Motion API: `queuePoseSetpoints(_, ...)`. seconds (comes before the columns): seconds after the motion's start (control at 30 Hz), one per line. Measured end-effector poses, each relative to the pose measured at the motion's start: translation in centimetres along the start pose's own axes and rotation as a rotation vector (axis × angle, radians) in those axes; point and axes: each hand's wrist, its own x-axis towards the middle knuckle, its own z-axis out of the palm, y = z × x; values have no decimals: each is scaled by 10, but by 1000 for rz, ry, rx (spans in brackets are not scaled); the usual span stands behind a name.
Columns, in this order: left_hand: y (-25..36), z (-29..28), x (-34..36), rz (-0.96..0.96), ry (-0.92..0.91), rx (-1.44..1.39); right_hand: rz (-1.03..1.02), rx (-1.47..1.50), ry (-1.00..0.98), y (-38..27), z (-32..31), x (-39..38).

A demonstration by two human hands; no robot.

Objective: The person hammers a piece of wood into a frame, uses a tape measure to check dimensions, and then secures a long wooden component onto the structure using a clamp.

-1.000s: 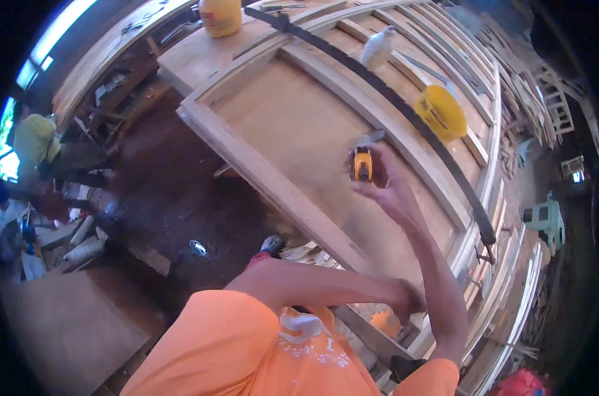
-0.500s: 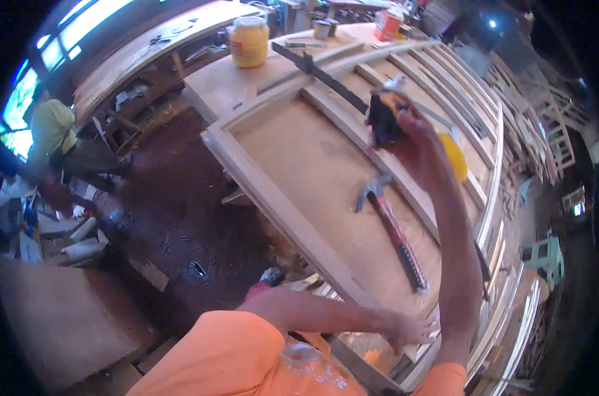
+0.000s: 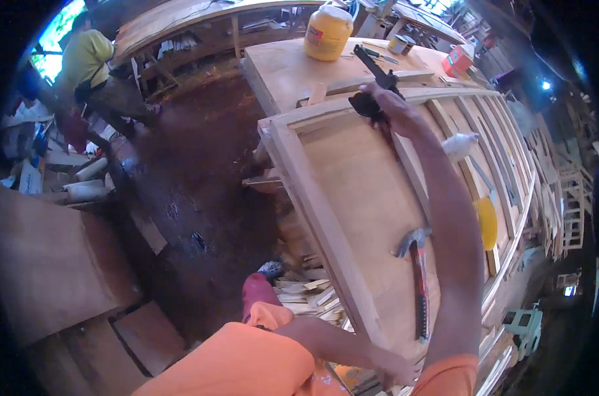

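My right hand [image 3: 385, 109] is raised over the far left part of a panel's wooden frame [image 3: 288, 171], its fingers closed round a dark object that I cannot make out, right by a long black metal bar [image 3: 372, 65]. A claw hammer [image 3: 420, 270] with a red-and-black handle lies on the panel's plywood, left of my right forearm. My left hand [image 3: 397, 369] rests low at the frame's near end, fingers extended, holding nothing visible. A white bottle [image 3: 456, 145] and a yellow container [image 3: 487, 221] are on the slatted part, partly behind my forearm.
A large yellow jar [image 3: 327, 36], a tin [image 3: 401, 45] and a red-and-white container [image 3: 456, 61] stand on the far board. A person [image 3: 92, 59] in yellow is at the left by a bench [image 3: 181, 23]. Scrap wood [image 3: 309, 297], plywood sheets [image 3: 62, 257] and a green stool [image 3: 522, 330] surround the panel.
My right hand has moved forward from over the hammer to beside the black bar; the orange tape measure it held no longer shows clearly. The view has swung toward the far bench.
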Motion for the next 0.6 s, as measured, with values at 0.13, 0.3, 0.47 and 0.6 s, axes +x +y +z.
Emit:
queuePoseSetpoints(0.13,2,-3,-1,-16,20,-23,105,-251,241,11,25,69)
queuePoseSetpoints(0.3,5,-2,-3,-25,23,-64,92,-704,89,13,28,104)
queuePoseSetpoints(0.47,7,-2,-6,-40,26,-77,184,-1019,-28,4,28,105)
queuePoseSetpoints(0.6,7,-4,-5,-56,42,-75,-28,-1301,-141,14,18,37)
